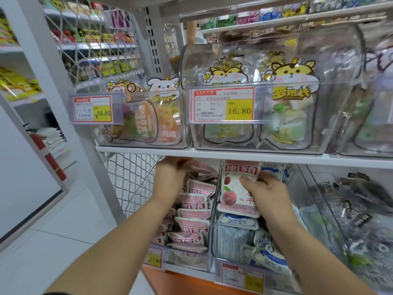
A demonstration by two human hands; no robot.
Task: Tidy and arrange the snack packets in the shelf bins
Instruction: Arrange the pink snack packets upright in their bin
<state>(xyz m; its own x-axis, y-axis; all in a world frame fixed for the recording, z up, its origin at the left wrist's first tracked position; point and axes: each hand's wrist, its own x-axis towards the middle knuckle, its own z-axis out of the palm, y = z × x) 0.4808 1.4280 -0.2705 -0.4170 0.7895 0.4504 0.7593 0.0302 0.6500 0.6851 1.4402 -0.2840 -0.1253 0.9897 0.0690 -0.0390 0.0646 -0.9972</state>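
A clear bin (170,257) on the lower shelf holds several pink snack packets (194,210) in a loose pile. My left hand (170,177) reaches into the back of that bin, fingers curled on a crumpled pink packet (202,170) under the shelf board. My right hand (265,196) grips one pink packet with red fruit on it (232,194), held upright above the neighbouring bin (213,241). That bin holds blue and white packets (236,228).
The white shelf board (234,155) runs just above both hands. On it stand clear bins with cartoon bags (282,116) and price tags (222,105). A third lower bin with dark packets (357,209) sits to the right. A wire mesh panel (131,179) closes the left end.
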